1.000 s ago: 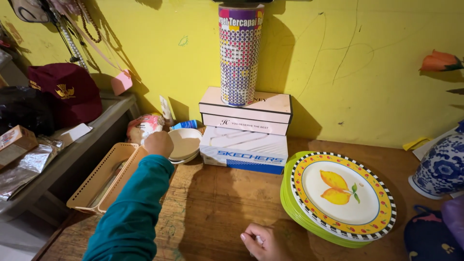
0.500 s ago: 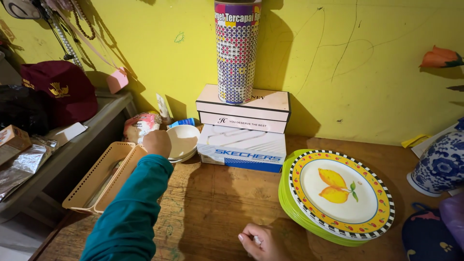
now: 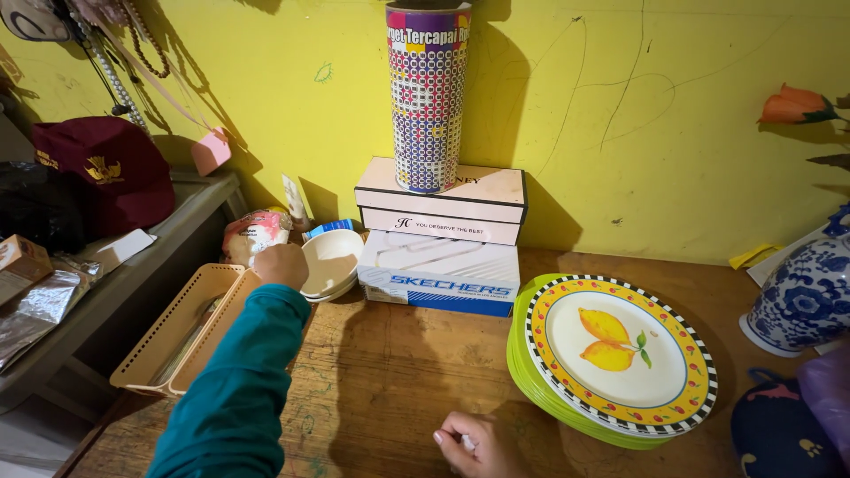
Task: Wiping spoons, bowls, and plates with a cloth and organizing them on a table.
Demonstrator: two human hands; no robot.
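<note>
Bowls (image 3: 331,263), cream and shallow (stacked), tilt in the left hand's (image 3: 282,265) closed fingers.

lemon plates (image 3: 620,354), shoeboxes (image 3: 440,239), patterned tube (image 3: 427,93)

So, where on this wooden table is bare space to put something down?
The widest bare patch of the wooden table lies in front of the stacked shoe boxes, between the teal sleeve and the plate stack. A narrower strip runs behind the plates along the yellow wall. The left corner is crowded: left hand, small bowls, beige baskets.
</note>
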